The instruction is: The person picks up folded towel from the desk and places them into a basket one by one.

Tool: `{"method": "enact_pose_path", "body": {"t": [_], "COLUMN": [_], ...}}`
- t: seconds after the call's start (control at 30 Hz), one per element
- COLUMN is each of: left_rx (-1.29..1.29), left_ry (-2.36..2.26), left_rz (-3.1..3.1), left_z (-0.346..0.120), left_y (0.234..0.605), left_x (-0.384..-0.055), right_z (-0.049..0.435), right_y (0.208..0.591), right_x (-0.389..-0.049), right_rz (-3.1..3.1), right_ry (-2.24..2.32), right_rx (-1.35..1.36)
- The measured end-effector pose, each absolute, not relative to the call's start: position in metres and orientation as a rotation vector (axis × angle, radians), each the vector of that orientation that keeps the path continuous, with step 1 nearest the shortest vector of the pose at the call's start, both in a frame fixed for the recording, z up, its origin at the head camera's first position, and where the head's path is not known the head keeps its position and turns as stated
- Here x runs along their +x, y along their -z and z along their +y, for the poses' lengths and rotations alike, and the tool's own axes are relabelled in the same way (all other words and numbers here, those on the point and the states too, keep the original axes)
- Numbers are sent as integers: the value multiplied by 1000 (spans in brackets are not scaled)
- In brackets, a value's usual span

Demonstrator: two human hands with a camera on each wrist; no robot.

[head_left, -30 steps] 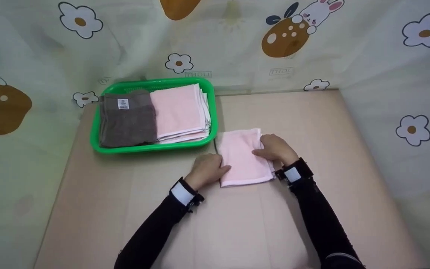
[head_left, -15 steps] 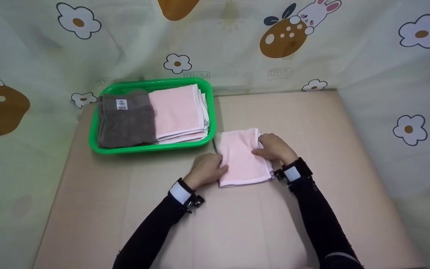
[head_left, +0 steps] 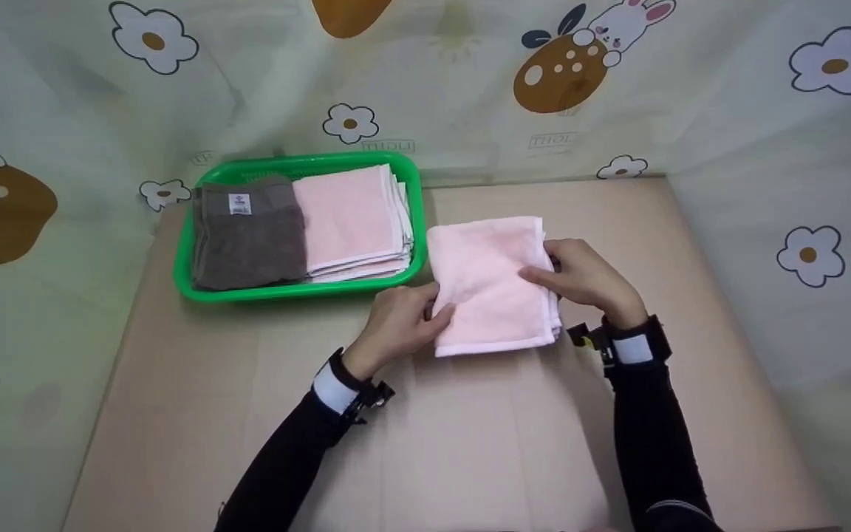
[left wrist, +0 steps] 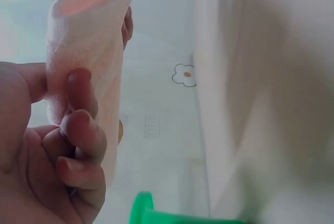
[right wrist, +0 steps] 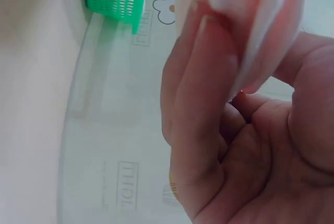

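A folded pink towel (head_left: 492,284) with white edging is held up off the table between both hands. My left hand (head_left: 401,323) pinches its left edge, thumb on top and fingers beneath. On the opposite edge my right hand (head_left: 586,277) pinches the layered side the same way. The left wrist view shows the towel's rounded fold (left wrist: 83,41) between thumb and curled fingers. In the right wrist view several towel layers (right wrist: 250,20) lie between the right fingers and thumb.
A green basket (head_left: 300,294) stands at the back left of the table (head_left: 455,458). Inside it are folded dark grey towels (head_left: 252,244) on the left and a pile of folded pink towels (head_left: 351,214) on the right. A printed curtain (head_left: 455,96) hangs behind.
Both hands have lifted the pink towel from the table, so it appears larger and further back. The right hand has shifted right; the basket has stayed in place.
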State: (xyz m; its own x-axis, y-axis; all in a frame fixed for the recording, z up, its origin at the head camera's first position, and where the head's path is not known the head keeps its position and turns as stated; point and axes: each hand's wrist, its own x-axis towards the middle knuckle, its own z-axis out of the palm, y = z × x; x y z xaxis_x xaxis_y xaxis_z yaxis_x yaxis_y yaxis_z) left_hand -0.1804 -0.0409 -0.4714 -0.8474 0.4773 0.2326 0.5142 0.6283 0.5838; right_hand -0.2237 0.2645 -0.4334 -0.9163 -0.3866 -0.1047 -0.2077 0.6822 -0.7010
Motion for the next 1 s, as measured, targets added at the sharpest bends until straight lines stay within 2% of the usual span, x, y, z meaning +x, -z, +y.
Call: {"method": "enact_pose_path", "body": {"t": [0.37,1.0], "left_rx": [-715,-257], "left_ry": [951,664], "left_rz": [-2798,-2777], "left_z": [-63,-159], "left_y": [466,443], "left_x": [-194,-224], "right_z": [237,104], "right_y": [440,420], "right_x": [-236,-294], "right_rz": [2644,2645], "right_ry": [1117,1115], "right_rx": [-444,-506]}}
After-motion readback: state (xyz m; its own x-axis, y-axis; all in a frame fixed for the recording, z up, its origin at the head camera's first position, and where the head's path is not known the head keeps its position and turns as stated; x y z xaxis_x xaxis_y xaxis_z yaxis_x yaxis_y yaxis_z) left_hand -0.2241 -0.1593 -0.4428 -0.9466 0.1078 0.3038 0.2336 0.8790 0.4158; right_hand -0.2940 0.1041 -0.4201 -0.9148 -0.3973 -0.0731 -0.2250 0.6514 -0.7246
